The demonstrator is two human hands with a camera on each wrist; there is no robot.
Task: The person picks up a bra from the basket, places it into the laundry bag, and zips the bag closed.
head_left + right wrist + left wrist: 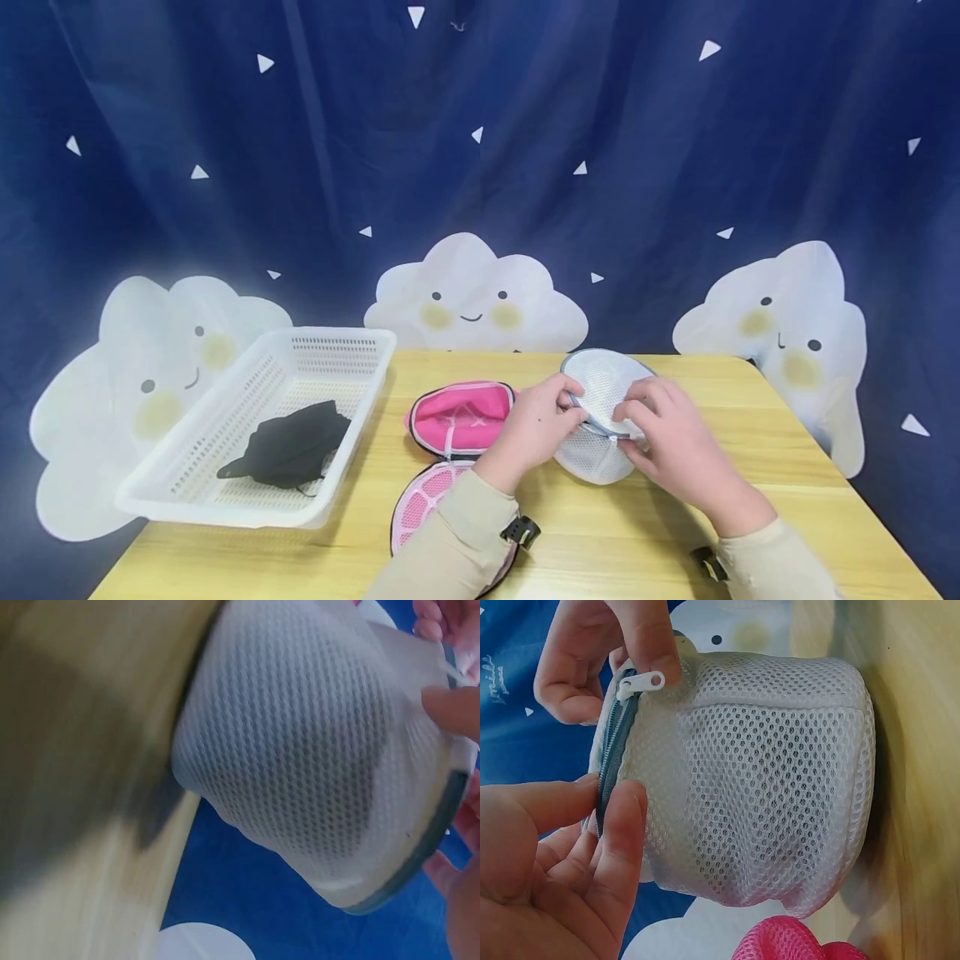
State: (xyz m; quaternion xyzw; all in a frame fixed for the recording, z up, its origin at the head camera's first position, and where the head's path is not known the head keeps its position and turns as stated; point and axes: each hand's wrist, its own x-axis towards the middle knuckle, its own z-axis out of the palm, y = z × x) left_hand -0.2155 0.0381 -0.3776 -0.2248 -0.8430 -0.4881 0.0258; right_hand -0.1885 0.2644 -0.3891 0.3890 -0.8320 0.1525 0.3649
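As fingers (pixel 622 832) pinch bag (pixel 765 787), headcam-only basket (pixel 217 515)

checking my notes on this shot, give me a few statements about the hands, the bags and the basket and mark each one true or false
1. The left hand and the right hand both hold a round white mesh bag. True.
2. The small zip pull on that bag is black. False: it is white.
3. A crumpled piece of black fabric lies in a white rectangular plastic basket. True.
4. The pink mesh bag with black edging is zipped shut. False: it lies open on the light wooden table.
5. In the head view, the basket stands right of the pink bag. False: it stands left of it.
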